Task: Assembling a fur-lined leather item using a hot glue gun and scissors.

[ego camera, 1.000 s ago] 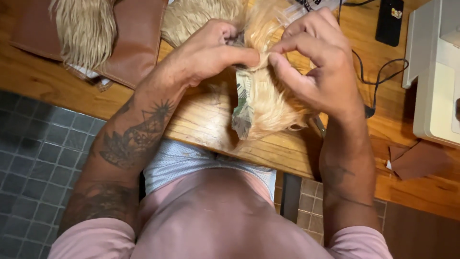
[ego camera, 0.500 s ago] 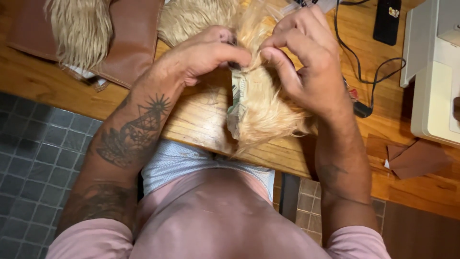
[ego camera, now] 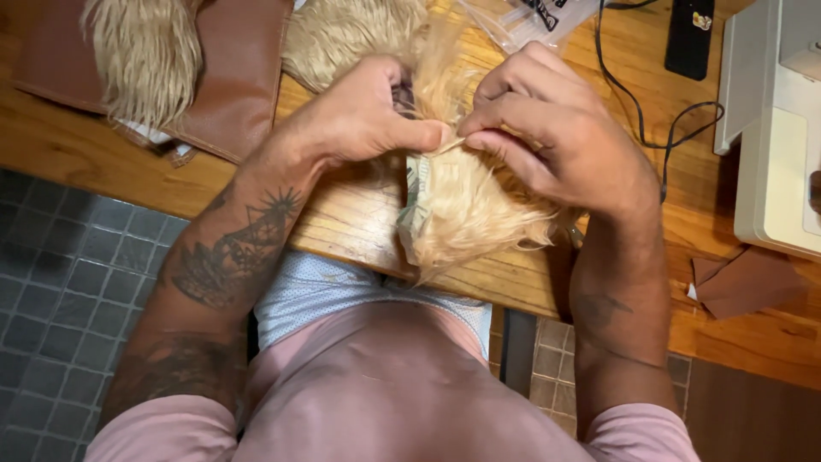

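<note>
Grey floor tiles show below the edge of a warm wooden bench [ego camera: 359, 231], on which the work lies close to the person's body. Taking the blond fur piece [ego camera: 479, 214] as the landmark: the left hand [ego camera: 359, 120] grips it from the left side, thumb pressed along its upper edge, and the right hand [ego camera: 556, 137] meets it from the right, fingers [ego camera: 492, 137] pinched narrow on what looks like a thin strand or thread just where the two thumbs come together. A strip of pale backing shows at the fur piece's left edge, folded outward. Beyond the fur piece lies more fur of the same colour [ego camera: 342, 34]; further left, another tuft [ego camera: 145, 51] rests on a brown leather sheet [ego camera: 239, 77]. To the right stands a white sewing machine [ego camera: 770, 128], with a black cable [ego camera: 650, 111] between, and a brown leather scrap [ego camera: 744, 282] lower right. As a judgement, the hand work at the edge is mid-way: the seam or edge is being handled, the other fur untouched, and how much is finished cannot be told.
</note>
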